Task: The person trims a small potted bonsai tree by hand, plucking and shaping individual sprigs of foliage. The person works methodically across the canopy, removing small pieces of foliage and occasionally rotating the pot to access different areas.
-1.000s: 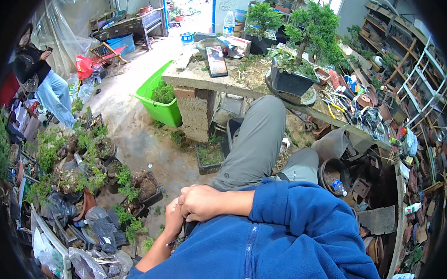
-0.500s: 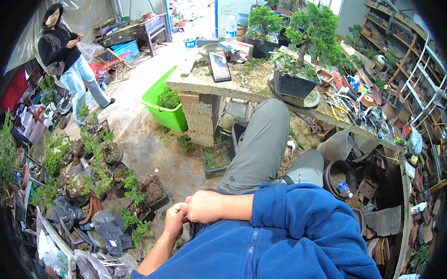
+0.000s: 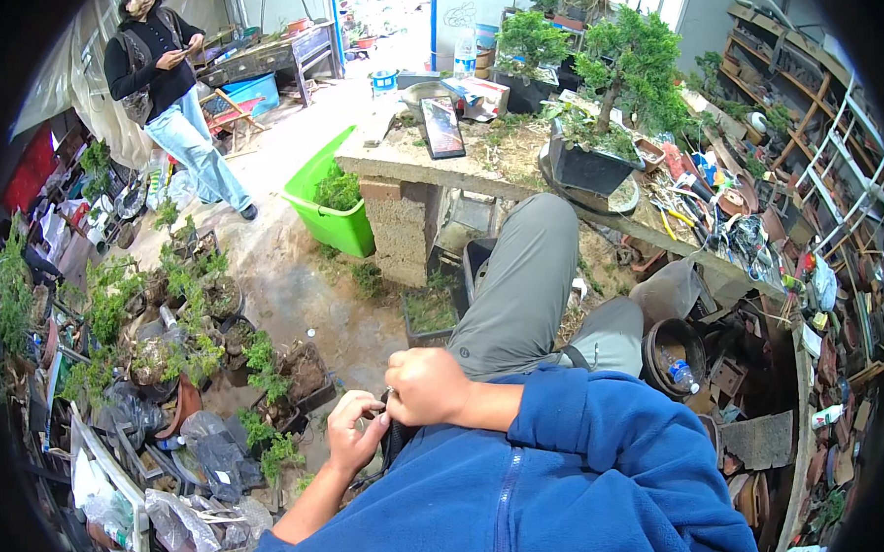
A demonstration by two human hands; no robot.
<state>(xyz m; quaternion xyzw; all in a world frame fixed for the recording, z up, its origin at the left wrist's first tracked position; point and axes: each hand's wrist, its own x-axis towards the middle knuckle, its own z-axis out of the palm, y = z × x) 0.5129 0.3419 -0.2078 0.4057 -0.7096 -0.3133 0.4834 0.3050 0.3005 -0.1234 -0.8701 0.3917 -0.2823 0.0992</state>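
My left hand is at the left side of my waist, thumb and fingers pinched together beside my right hand. My right hand is closed in a fist, its fingers turned towards the left one. Between and just below them shows a black strap-like thing, partly hidden by the hands and my blue fleece jacket. Both hands close on this dark thing; its far end and exact kind cannot be made out. My grey trouser leg extends forward beyond the hands.
A stone-topped bench ahead carries a phone, a water bottle and a potted bonsai. Beside it stands a green tub. Several small trees crowd the left floor. A person stands at the far left.
Both hands have shifted slightly up and to the right, and my right fist has turned upward. The person at the far left has moved to the right in view.
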